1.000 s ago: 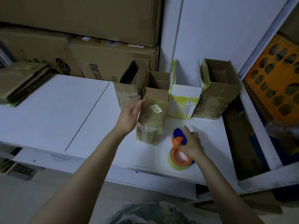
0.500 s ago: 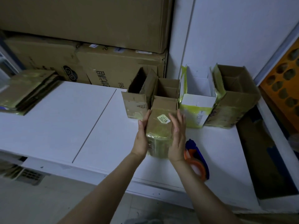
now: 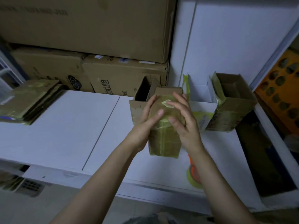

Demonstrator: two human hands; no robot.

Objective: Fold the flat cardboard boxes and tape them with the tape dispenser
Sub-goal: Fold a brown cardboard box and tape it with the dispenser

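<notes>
Taped box (image 3: 164,139): lying just left of the white box (image 3: 200,102) and reaching nearer the person than it. I cannot tell whether it is resting on the surface (image 3: 64,126) or hanging just above it.
Left hand (image 3: 145,125): gripping the taped box's left edge, fingers wrapping along the side, thumb lying across the top.
Right hand (image 3: 182,125): pressing on the top, fingers spreading apart and lightly bent, clamping nothing.
Long axis: running away from the person. The stickered end is pointing toward the white box's row, and the heavily taped end is pointing back at the person.
Risk, slipping: the glossy tape is looking slick, so a one-sided grip could be letting the taped box slide or twist.
Risk, crushing: hard pressing could be buckling the thin top.
Tape dispenser (image 3: 194,173): lying nearer the person than the white box, half hidden by the right forearm, which could be nudging it off the surface.
</notes>
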